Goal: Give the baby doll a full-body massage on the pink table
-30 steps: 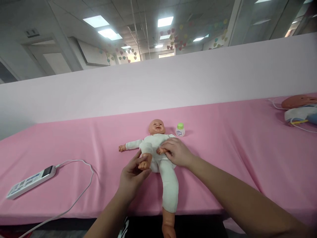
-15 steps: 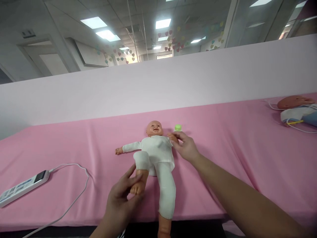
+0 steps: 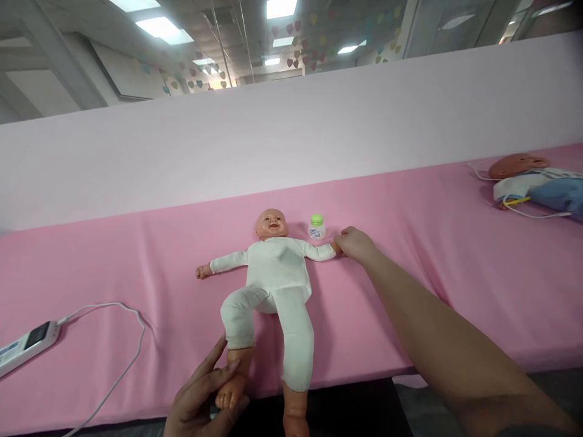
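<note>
A baby doll (image 3: 279,267) in white cloth lies on its back on the pink-covered table (image 3: 173,261), its head toward the wall. My left hand (image 3: 204,388) is wrapped round the doll's foot and ankle on the left side of the view; that leg is bent a little at the knee. At the other side my right hand (image 3: 357,244) pinches the doll's hand, with that arm stretched out sideways. The doll's other leg hangs over the table's front edge. Just beyond the right hand stands a small clear bottle (image 3: 316,227) with a green cap.
At the far right lies a second doll (image 3: 519,167) in blue and white clothes with white tubing. On the left rests a white handheld device (image 3: 31,346) with a dark screen and a white cable. A white low wall (image 3: 291,139) with glass above runs behind the table.
My left hand has drawn the doll's bent leg down and straighter. My right hand has pulled its arm outward from beside the chest. The camera view has shifted, and the bottle now shows fully.
</note>
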A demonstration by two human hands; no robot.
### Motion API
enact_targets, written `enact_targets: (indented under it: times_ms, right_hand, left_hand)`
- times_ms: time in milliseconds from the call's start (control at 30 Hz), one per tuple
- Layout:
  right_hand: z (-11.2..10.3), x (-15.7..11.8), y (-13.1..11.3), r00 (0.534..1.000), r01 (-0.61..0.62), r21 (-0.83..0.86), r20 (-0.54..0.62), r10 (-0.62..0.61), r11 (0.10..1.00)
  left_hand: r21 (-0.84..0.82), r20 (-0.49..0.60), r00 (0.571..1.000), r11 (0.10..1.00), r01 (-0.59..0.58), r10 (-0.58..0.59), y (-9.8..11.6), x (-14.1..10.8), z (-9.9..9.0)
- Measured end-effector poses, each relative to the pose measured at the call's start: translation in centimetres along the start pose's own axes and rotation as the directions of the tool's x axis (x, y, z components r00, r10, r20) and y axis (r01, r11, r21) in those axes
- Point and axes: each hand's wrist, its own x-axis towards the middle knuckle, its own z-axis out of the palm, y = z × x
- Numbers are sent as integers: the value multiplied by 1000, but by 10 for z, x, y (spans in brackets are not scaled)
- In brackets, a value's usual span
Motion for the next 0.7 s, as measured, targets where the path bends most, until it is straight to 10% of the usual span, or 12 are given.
enact_targets:
  times_ms: [167, 367, 533, 700]
  right_hand:
    - [-5, -9, -10, 993, -40, -13, -113, 38, 999]
    - [-2, -36, -35, 913, 222, 82, -366, -178, 971]
    - [26, -65, -54, 839, 520, 165, -285, -464, 838]
    - [49, -78, -63, 635, 771, 15, -103, -765, 637]
  left_hand:
    - [35, 48, 999, 999, 11, -12, 5, 7, 4]
    - [-43, 80, 993, 996, -80, 83, 7, 36, 11]
    - [-111, 50, 998, 993, -43, 49, 21, 75, 18]
    - [-143, 89, 995, 988, 51, -39, 36, 110, 27]
